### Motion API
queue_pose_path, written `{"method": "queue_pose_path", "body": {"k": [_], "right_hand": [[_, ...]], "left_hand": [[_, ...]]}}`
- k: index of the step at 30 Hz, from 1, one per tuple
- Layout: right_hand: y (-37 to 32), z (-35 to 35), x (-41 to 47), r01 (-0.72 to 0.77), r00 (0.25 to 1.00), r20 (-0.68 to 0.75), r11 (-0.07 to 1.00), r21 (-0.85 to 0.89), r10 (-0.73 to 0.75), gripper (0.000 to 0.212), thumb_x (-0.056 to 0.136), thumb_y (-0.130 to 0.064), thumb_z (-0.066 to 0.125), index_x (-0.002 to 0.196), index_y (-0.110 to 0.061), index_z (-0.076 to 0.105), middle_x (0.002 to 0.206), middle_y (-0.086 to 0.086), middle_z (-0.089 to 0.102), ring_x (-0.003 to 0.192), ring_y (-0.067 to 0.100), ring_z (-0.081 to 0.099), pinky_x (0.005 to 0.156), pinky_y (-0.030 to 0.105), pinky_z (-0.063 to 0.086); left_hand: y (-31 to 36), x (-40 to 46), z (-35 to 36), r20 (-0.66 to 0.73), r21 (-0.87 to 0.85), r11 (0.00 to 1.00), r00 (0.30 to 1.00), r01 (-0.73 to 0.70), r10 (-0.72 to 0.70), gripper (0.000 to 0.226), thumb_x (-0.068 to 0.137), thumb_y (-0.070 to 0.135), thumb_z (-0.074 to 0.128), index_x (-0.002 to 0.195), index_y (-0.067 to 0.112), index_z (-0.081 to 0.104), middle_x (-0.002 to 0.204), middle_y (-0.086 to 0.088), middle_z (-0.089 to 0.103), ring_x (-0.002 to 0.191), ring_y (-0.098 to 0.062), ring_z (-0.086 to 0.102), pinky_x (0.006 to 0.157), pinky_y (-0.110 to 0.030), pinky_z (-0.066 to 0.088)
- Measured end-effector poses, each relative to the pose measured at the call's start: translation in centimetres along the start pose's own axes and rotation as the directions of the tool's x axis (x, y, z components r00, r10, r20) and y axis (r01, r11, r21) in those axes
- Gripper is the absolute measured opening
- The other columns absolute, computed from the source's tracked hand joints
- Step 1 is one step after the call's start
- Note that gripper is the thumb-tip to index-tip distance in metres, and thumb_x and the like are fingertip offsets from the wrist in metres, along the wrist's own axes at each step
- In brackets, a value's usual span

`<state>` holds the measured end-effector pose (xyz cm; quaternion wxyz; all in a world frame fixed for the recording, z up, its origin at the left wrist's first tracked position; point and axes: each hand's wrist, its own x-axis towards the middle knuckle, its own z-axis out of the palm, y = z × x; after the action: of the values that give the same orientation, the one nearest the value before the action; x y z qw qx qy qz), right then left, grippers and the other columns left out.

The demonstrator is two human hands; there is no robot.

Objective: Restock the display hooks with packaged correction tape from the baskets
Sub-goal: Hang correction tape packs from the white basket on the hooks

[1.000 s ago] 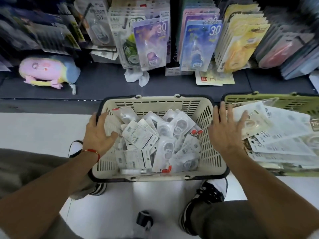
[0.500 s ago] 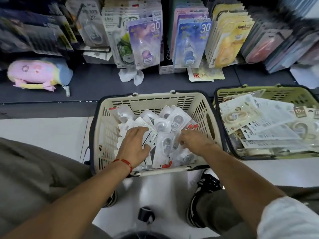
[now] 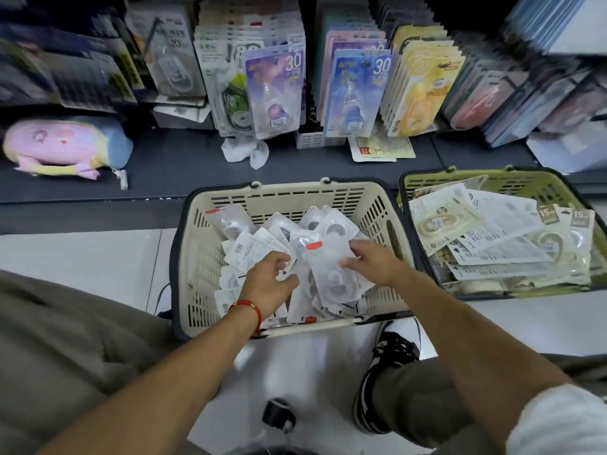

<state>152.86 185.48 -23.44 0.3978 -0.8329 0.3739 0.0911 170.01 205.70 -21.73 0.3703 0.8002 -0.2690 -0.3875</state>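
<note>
A cream plastic basket (image 3: 372,205) with slotted walls and a dark rim is seen on the pale tiled floor (image 3: 82,257), at the middle of the view. It is filled with a loose heap of correction tape packs (image 3: 262,244): flat, glossy, clear blister packs on white cards, some printed with small text and barcodes, some marked with a red tab. One such pack (image 3: 331,267) is raised at the top of the heap and pinched at its right edge by the fingers of the right hand (image 3: 371,262). The left hand (image 3: 267,282), a red cord at its wrist, is set on the heap at 8 o'clock from that pack, fingers curled into the packs; whether a pack is gripped cannot be told. At 3 o'clock a green slotted basket (image 3: 512,182) holds larger flat packs (image 3: 492,238). At 12 o'clock, rows of colourful carded packs (image 3: 354,90) are hung above a dark shelf (image 3: 170,165).
</note>
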Motion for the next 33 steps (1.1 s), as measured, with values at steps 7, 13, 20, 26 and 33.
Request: {"method": "queue_pose_path", "body": {"k": [7,13,20,26,33], "right_hand": [[-5.4,-1.4,0.6,-0.02,1.0,0.017,0.752,0.659,0.012,0.033,0.088,-0.027,0.084,0.118,-0.015,0.074,0.112,0.003,0.08,0.107,0.021,0.077,0.093,0.04,0.061],[-6.1,-2.8,0.3,-0.01,0.993,-0.065,0.631,0.776,0.096,0.027,0.09,-0.014,0.079,0.116,-0.02,0.074,0.112,-0.002,0.081,0.103,0.017,0.078,0.075,0.027,0.063],[-11.9,0.1,0.3,0.062,0.998,-0.044,0.808,0.586,-0.044,0.041,0.095,-0.03,0.078,0.13,-0.011,0.068,0.115,0.003,0.073,0.099,0.017,0.073,0.084,0.037,0.064],[-12.1,0.7,0.4,-0.067,0.989,0.133,0.634,0.771,-0.058,0.028,0.107,-0.026,0.06,0.123,-0.008,0.073,0.122,0.011,0.072,0.096,0.027,0.077,0.083,0.039,0.064],[-1.9,2.6,0.8,0.099,0.99,0.139,0.822,-0.561,-0.024,0.063,0.095,-0.002,0.064,0.151,-0.026,0.05,0.157,0.0,0.049,0.14,0.025,0.05,0.116,0.044,0.044]], "left_hand": [[2.1,0.6,-0.8,0.067,-0.454,0.891,0.998,0.011,0.022,0.041,0.086,0.028,0.086,0.118,0.037,0.063,0.111,0.005,0.078,0.104,-0.013,0.074,0.082,-0.032,0.063],[0.8,2.0,-4.3,-0.143,-0.585,0.811,0.98,0.027,-0.136,0.041,0.096,0.013,0.074,0.126,0.027,0.049,0.119,-0.002,0.072,0.104,-0.022,0.071,0.084,-0.046,0.061],[2.3,0.7,-2.6,0.097,-0.654,0.751,0.994,0.094,-0.04,0.025,0.103,0.052,0.058,0.127,0.05,0.052,0.118,0.029,0.072,0.117,-0.009,0.067,0.092,-0.062,0.057],[1.2,0.9,-2.7,0.108,-0.738,0.66,0.99,0.139,-0.088,0.048,0.097,0.011,0.074,0.131,0.039,0.054,0.134,-0.006,0.069,0.116,-0.032,0.073,0.089,-0.066,0.059],[0.0,1.1,-3.3,0.117,-0.731,0.647,0.974,0.216,-0.193,0.054,0.095,-0.002,0.072,0.133,0.034,0.058,0.128,-0.005,0.071,0.114,-0.033,0.071,0.079,-0.059,0.064]]}}
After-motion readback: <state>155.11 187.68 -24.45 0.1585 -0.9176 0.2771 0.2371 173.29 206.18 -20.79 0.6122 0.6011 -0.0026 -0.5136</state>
